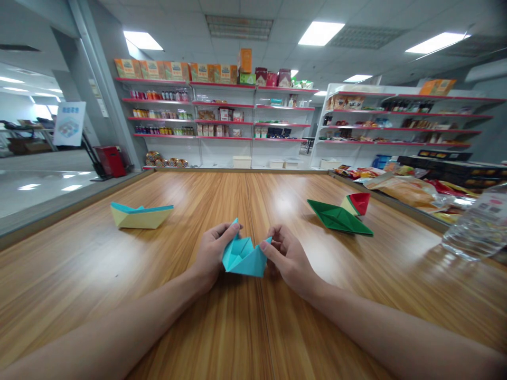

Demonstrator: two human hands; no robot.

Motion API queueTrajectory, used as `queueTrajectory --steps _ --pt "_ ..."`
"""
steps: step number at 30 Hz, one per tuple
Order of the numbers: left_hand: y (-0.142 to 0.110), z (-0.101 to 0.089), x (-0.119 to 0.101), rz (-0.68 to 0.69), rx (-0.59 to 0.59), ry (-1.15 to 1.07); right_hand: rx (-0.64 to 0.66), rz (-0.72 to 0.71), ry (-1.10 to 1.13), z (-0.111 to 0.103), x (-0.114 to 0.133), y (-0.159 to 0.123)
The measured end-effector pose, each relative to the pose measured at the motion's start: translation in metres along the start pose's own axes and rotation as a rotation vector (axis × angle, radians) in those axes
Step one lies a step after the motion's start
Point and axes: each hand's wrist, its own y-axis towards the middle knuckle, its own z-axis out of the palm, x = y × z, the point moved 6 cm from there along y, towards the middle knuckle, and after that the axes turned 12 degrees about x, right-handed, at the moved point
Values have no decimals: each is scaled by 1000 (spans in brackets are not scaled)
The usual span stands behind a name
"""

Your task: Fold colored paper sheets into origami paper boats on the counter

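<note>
A light-blue folded paper boat (pixel 247 258) is held between my two hands, just over the middle of the wooden table (pixel 190 327). My left hand (pixel 216 250) pinches its left point, thumb on the inner side. On the opposite side, my right hand (pixel 287 256) grips the right point between thumb and fingers. The fingers behind the paper are partly hidden. To the left stands a cream paper boat (pixel 138 217) with a blue inside. A green folded paper boat (pixel 338 217) lies to the right, and a red and cream folded paper piece (pixel 358 204) sits behind it.
At the right edge stands a clear plastic bottle (pixel 477 227). Packaged snacks (pixel 407 190) and dark boxes (pixel 455 169) lie beyond the table's right rim. Stocked shelves (pixel 222 105) line the back. A red bin (pixel 111 161) and a sign board (pixel 69 124) are at the left.
</note>
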Motion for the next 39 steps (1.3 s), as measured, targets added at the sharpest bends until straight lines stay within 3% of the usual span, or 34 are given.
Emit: queueTrajectory --steps 6,10,13,17,20,25,28,33,39 --pt "6 -12 4 25 -111 -28 42 36 -115 1 -1 -1" --pt "7 -15 5 22 -131 -59 173 65 -280 8 1 -1" --pt "8 -21 8 -6 -183 -155 244 -2 -417 15 7 -2" --pt "10 -29 10 -14 -270 -303 238 -126 -551 20 17 -4" --pt "11 -18 10 -45 -177 -422 186 -172 -603 19 23 -6" --pt "5 17 10 -137 216 -521 78 -228 -636 15 30 -6" --pt "1 24 11 -147 336 -482 50 -251 -629 14 31 -6" --pt "0 26 11 -151 395 -475 58 -261 -619 15 30 -7" --pt "2 16 11 -162 217 -460 195 -250 -678 22 29 -8"
